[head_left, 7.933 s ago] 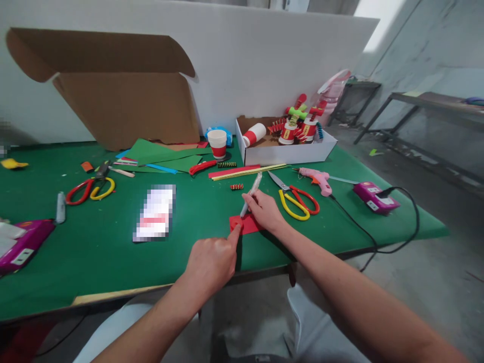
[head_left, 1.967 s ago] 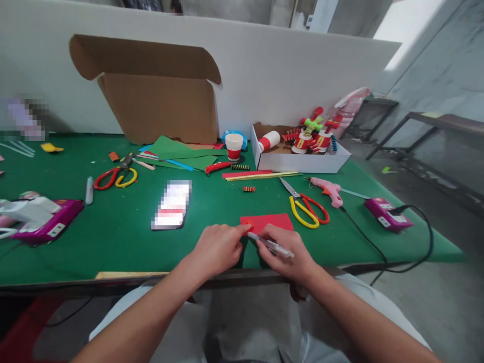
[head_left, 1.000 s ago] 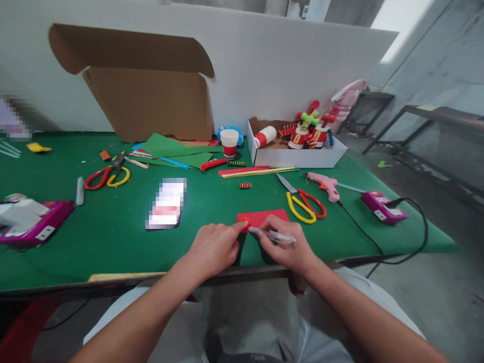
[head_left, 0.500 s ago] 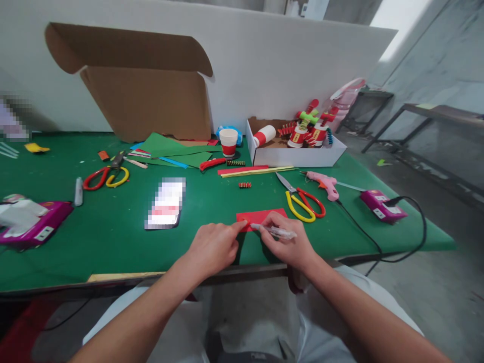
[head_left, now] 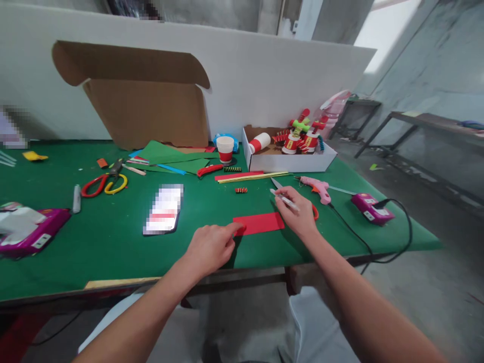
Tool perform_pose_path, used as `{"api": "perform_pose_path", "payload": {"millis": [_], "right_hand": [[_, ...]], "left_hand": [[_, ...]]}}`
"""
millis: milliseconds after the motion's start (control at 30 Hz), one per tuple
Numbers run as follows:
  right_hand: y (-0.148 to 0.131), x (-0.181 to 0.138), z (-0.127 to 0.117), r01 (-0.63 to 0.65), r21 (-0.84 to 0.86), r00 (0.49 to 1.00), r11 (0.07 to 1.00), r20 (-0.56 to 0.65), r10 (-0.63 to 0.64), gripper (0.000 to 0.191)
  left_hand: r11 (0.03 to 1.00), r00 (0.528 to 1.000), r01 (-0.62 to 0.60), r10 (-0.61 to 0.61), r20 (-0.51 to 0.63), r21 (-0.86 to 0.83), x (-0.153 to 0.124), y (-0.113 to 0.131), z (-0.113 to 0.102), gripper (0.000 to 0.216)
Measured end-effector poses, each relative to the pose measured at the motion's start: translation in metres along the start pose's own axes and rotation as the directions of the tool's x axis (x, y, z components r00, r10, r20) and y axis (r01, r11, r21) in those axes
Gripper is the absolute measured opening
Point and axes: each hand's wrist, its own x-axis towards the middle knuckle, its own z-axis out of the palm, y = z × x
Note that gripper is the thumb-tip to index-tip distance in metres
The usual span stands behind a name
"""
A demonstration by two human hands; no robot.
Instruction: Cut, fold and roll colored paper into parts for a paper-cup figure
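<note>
1. Head view: a strip of red paper [head_left: 262, 223] is lying flat near the front edge of the green table [head_left: 124, 257], showing as a plain, bright rectangle, longer than it is deep.
2. The left hand [head_left: 212, 247] is pressing the paper's left end with an outstretched index finger; its other fingers are curling inward, and whether they are gripping anything cannot be told.
3. The right hand [head_left: 297, 212] is closing its fingertips around one pale pen [head_left: 288, 200], which is hovering off the paper, near its right end.
4. Two scissors are lying out: one pair [head_left: 117, 185] at left, another [head_left: 315, 213] by the right hand. Two small coils are resting mid-table, one red [head_left: 241, 190], one dark [head_left: 232, 169]. One cup [head_left: 225, 149] is standing; another [head_left: 260, 142] is lying in the white box [head_left: 293, 163].
5. The right hand is covering most of the nearer scissors, leaving a blade tip and part of a red handle showing. Pixelation is masking the phone's screen [head_left: 164, 206], and the purple power strip [head_left: 41, 232] is running off the left edge.
</note>
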Motion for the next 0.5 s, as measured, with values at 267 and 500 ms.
{"api": "perform_pose_path", "payload": {"millis": [267, 500], "right_hand": [[0.024, 0.022, 0.021, 0.226, -0.317, 0.919, 0.921, 0.382, -0.094, 0.037], [0.018, 0.028, 0.025, 0.309, -0.501, 0.867, 0.808, 0.497, -0.024, 0.055]], "left_hand": [[0.994, 0.966, -0.023, -0.006, -0.26, -0.109, 0.011, -0.006, 0.01, 0.027], [0.996, 0.98, -0.09, 0.088, -0.177, -0.002, 0.024, 0.008, 0.015, 0.036]]}}
